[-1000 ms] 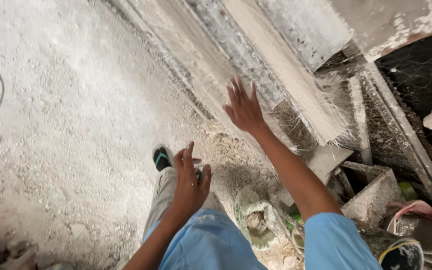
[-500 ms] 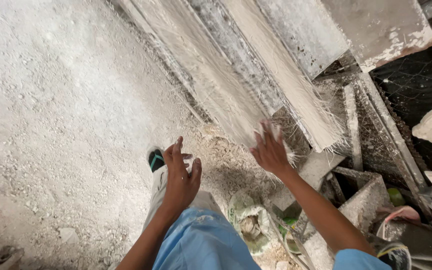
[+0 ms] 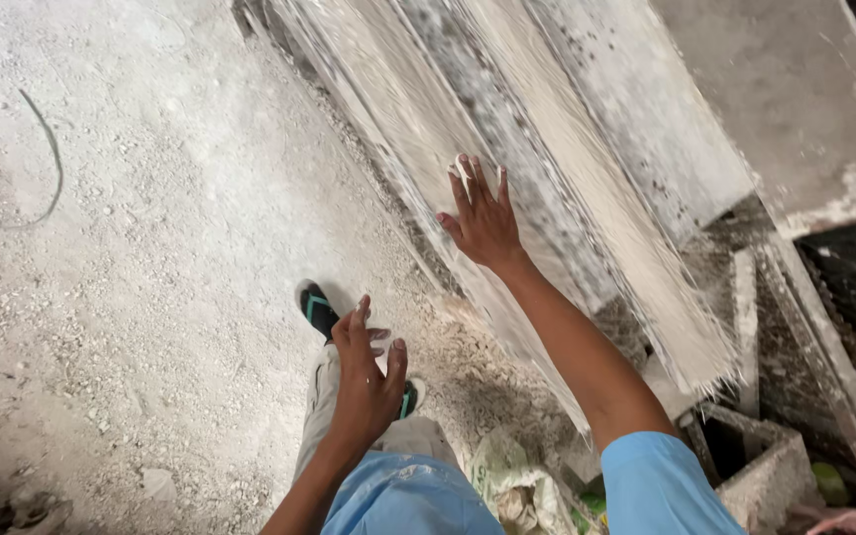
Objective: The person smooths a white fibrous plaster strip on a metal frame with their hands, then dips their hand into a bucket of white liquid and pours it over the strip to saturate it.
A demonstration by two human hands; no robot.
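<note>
Right hand laid flat on the leaning slabs; left hand held free over the floor.

The right hand (image 3: 482, 218) is spread wide, palm down, and is pressed against the pale face of the slabs (image 3: 547, 168), nothing being gripped. The slabs are stacked on edge and tilted, and their long axis is seen to run from about 11 o'clock at the top of the view down to about 5 o'clock, where the ragged lower ends are found near a concrete block (image 3: 760, 466). From the right hand the bulk of the stack lies toward 1 o'clock and 5 o'clock. The left hand (image 3: 369, 372) is held loosely open and empty, apart from the slabs, which lie at its 2 o'clock; beneath it a sandalled foot (image 3: 321, 309) is seen on the dusty floor (image 3: 151, 248). The right hand is clearly the nearer one.
</note>
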